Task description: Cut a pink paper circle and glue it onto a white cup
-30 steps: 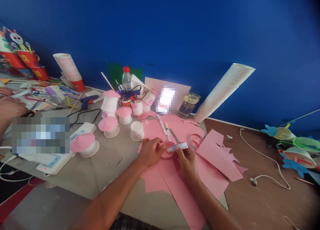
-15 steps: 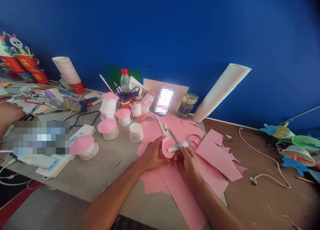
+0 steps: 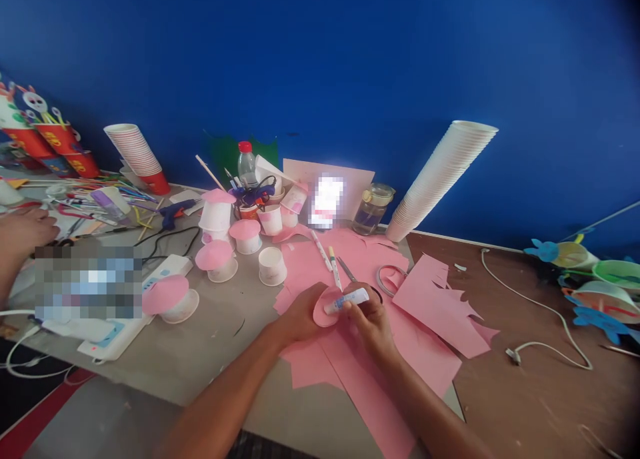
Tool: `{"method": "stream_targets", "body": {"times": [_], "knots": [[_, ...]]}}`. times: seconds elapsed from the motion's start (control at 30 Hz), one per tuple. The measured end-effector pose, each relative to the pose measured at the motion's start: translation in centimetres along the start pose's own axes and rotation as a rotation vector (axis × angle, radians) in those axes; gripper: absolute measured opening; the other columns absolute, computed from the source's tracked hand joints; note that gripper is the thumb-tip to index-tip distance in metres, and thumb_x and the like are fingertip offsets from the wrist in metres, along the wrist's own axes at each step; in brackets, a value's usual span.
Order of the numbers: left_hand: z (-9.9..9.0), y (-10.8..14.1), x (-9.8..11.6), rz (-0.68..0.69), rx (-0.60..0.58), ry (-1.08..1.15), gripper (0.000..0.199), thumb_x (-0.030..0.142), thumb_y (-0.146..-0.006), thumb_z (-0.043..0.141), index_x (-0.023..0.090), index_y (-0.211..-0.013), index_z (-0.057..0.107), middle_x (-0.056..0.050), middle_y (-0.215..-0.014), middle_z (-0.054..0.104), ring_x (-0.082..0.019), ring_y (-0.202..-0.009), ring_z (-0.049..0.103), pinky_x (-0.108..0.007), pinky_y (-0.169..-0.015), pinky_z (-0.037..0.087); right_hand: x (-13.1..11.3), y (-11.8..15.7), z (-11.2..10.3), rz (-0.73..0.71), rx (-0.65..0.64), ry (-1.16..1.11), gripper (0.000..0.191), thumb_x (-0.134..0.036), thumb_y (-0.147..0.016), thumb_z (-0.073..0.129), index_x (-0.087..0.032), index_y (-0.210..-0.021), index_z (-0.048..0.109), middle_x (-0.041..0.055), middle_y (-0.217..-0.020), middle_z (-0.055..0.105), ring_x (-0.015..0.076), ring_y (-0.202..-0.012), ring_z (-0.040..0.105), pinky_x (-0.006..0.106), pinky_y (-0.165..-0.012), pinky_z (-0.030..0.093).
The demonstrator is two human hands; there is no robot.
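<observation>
In my left hand (image 3: 304, 312) is a round pink paper piece (image 3: 323, 318), gripped at its left edge. A white glue stick (image 3: 353, 299) is pinched in my right hand (image 3: 373, 327), its tip at the face of the pink circle. Below both hands lie cut pink paper sheets (image 3: 370, 372). Just beyond them rest scissors (image 3: 345, 268), partly hidden by my right hand, and two white markers (image 3: 321, 250). To the left stand several small paper cups with pink cone tops (image 3: 215, 254) and one uncovered cup (image 3: 273, 266).
A tall stack of white cups (image 3: 445, 176) leans by the wall, near a glass jar (image 3: 373, 209) and a lit, blurred phone (image 3: 327, 201). A power strip (image 3: 117, 332) with cables lies left. Another person's hand (image 3: 30, 229) is at the far left, near a glue gun (image 3: 175, 212).
Both my hands have shifted slightly left and down with the paper circle and glue stick. The circle is tilted differently. At the far left, the other person's hand has come further into view.
</observation>
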State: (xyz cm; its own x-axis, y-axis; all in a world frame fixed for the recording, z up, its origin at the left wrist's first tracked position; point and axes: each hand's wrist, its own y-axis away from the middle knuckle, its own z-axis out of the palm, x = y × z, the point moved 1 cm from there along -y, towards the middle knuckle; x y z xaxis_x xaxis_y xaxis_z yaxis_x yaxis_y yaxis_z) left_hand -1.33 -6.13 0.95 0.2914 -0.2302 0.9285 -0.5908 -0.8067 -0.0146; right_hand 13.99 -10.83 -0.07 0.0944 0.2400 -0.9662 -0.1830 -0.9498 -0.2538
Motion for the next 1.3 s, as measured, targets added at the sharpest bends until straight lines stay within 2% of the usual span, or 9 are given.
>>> {"method": "stream_targets", "body": {"times": [0.1, 0.23, 0.47, 0.7, 0.8, 0.9, 1.1, 1.2, 1.3], "knots": [[0.2, -0.1, -0.3, -0.018, 0.003, 0.012, 0.014, 0.024, -0.071, 0.062, 0.017, -0.078, 0.052, -0.003, -0.082, 0.061, -0.017, -0.072, 0.055, -0.027, -0.060, 0.045, -0.5, 0.3, 0.0, -0.204, 0.026, 0.174, 0.011, -0.033, -0.082, 0.061, -0.022, -0.084, 0.063, 0.0035, -0.083, 0.056, 0.0174, -0.077, 0.053, 0.030, -0.067, 0.045], [0.3, -0.1, -0.8, -0.031, -0.031, 0.041, 0.020, 0.024, -0.072, 0.061, 0.017, -0.091, 0.057, -0.004, -0.089, 0.065, -0.019, -0.079, 0.059, -0.027, -0.064, 0.048, -0.9, 0.5, 0.3, -0.300, -0.028, 0.266, 0.010, -0.031, -0.082, 0.060, -0.023, -0.087, 0.063, 0.0038, -0.079, 0.058, 0.0188, -0.075, 0.054, 0.033, -0.068, 0.045], [0.2, 0.0, -0.4, -0.045, -0.026, 0.066, 0.021, 0.022, -0.069, 0.063, 0.016, -0.088, 0.058, -0.004, -0.087, 0.066, -0.021, -0.082, 0.059, -0.029, -0.068, 0.049, -0.3, 0.7, 0.1, -0.207, -0.025, 0.220, 0.012, -0.033, -0.083, 0.059, -0.022, -0.089, 0.062, 0.0054, -0.084, 0.064, 0.0201, -0.078, 0.060, 0.032, -0.070, 0.048], [0.3, 0.0, -0.3, -0.031, -0.037, 0.165, 0.024, 0.016, -0.070, 0.060, 0.016, -0.094, 0.061, -0.004, -0.091, 0.065, -0.021, -0.086, 0.058, -0.030, -0.069, 0.049, -0.3, 0.8, 0.1, -0.219, -0.006, 0.164, 0.011, -0.031, -0.082, 0.062, -0.023, -0.088, 0.065, 0.0045, -0.083, 0.063, 0.0198, -0.080, 0.059, 0.033, -0.073, 0.048], [0.3, -0.1, 0.0, -0.030, -0.053, 0.228, 0.022, 0.017, -0.077, 0.052, 0.016, -0.097, 0.062, -0.003, -0.090, 0.066, -0.021, -0.086, 0.059, -0.030, -0.071, 0.050, -0.2, 0.4, -0.1, -0.130, 0.019, 0.039, 0.014, -0.036, -0.083, 0.062, -0.023, -0.088, 0.066, 0.0059, -0.093, 0.062, 0.0210, -0.090, 0.058, 0.034, -0.080, 0.048], [0.1, 0.0, 0.5, 0.034, -0.040, 0.267, 0.025, 0.019, -0.078, 0.055, 0.017, -0.101, 0.064, -0.003, -0.096, 0.066, -0.022, -0.091, 0.060, -0.032, -0.077, 0.050, 0.0, 0.0, -0.3, -0.010, 0.005, -0.063, 0.020, -0.041, -0.081, 0.063, -0.022, -0.088, 0.067, 0.0075, -0.107, 0.062, 0.0233, -0.101, 0.058, 0.037, -0.085, 0.048], [0.0, -0.2, 0.2, 0.053, 0.004, 0.279, 0.027, 0.018, -0.079, 0.054, 0.019, -0.105, 0.062, -0.006, -0.102, 0.066, -0.022, -0.097, 0.058, -0.034, -0.084, 0.048, 0.3, -0.3, -0.3, 0.136, -0.017, -0.160, 0.022, -0.041, -0.080, 0.064, -0.022, -0.091, 0.067, 0.0060, -0.091, 0.069, 0.0217, -0.086, 0.063, 0.036, -0.080, 0.050], [-0.1, -0.5, -0.3, 0.022, 0.107, 0.270, 0.020, 0.024, -0.082, 0.052, 0.017, -0.099, 0.061, -0.006, -0.097, 0.064, -0.019, -0.091, 0.057, -0.032, -0.082, 0.047, 0.4, -0.4, -0.5, 0.139, 0.056, -0.169, 0.021, -0.039, -0.083, 0.059, -0.021, -0.091, 0.066, 0.0052, -0.090, 0.069, 0.0200, -0.083, 0.063, 0.034, -0.078, 0.050], [-0.2, -0.6, -0.7, -0.030, 0.138, 0.311, 0.029, 0.040, -0.086, 0.049, 0.016, -0.098, 0.058, -0.003, -0.083, 0.059, -0.013, -0.071, 0.052, -0.026, -0.067, 0.044, 0.6, -0.4, -0.7, 0.114, 0.198, -0.100, 0.022, -0.040, -0.082, 0.061, -0.020, -0.090, 0.064, 0.0042, -0.088, 0.067, 0.0183, -0.080, 0.061, 0.031, -0.073, 0.049]]}}
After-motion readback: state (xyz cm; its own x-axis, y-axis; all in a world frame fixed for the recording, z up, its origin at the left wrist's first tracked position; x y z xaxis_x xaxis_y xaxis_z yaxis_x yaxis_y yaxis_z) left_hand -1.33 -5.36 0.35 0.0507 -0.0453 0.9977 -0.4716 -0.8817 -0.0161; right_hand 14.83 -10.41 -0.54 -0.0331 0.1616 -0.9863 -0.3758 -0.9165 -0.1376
